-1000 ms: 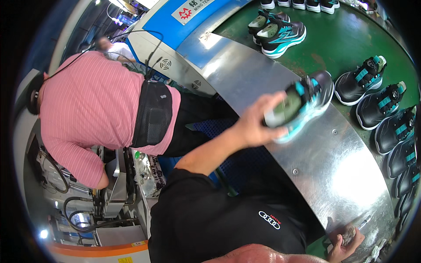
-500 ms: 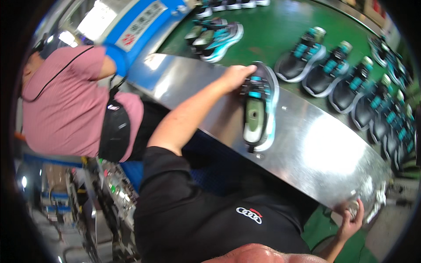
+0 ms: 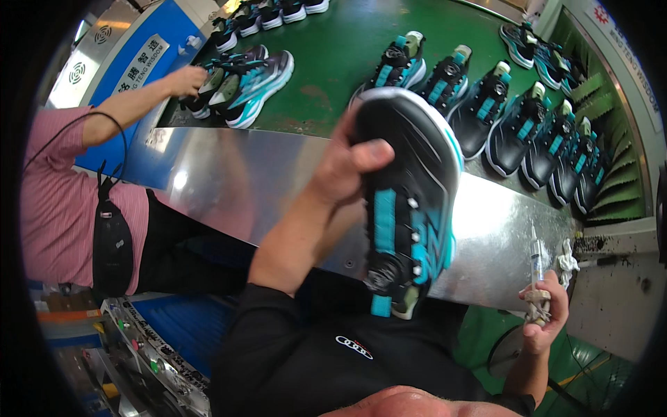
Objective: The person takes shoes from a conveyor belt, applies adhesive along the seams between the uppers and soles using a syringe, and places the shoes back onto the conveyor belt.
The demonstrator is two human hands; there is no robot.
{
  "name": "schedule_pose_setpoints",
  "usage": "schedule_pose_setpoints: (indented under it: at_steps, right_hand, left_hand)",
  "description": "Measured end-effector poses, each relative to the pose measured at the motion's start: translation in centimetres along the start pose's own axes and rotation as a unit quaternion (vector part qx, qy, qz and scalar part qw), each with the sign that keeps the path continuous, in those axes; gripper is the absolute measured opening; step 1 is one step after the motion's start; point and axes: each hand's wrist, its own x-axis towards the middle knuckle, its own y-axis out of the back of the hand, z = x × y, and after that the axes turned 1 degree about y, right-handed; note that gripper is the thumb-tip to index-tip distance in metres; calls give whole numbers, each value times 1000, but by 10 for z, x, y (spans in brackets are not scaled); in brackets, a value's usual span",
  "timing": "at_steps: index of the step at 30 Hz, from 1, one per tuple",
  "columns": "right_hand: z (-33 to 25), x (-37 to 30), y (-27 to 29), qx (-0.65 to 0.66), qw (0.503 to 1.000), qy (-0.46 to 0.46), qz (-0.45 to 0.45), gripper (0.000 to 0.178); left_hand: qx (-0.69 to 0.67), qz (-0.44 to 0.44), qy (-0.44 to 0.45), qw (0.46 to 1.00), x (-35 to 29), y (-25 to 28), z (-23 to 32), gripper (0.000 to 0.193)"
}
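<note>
Shoe (image 3: 413,167) gripped by left fingers (image 3: 373,154), syringe (image 3: 537,262) by right fingers (image 3: 558,300), worktop (image 3: 229,163) and row of shoes (image 3: 509,144) partly blocked behind

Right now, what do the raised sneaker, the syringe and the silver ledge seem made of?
Sneaker: front probably satin black synthetic leather, given its soft sheen. Syringe: plastic or glass, unclear which; its barrel looks transparent. Ledge: polished metal, perhaps steel, with glare and blurred reflections.
</note>
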Motion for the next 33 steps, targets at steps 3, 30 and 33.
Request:
schedule_pose_setpoints:
  at_steps: [3,30,33]
  right_hand:
    - [-7,24,-8,22,999,28,-20,80]
    - [-77,103,-96,329,924,-87,-175,57]
    - [-75,104,-93,314,927,-69,-194,57]
  left_hand:
    - [-37,-6,28,999,-9,7,-24,60]
    - [-3,-156,-33,987,-36,12,-27,73]
    - [-16,-132,-23,991,-37,12,-29,72]
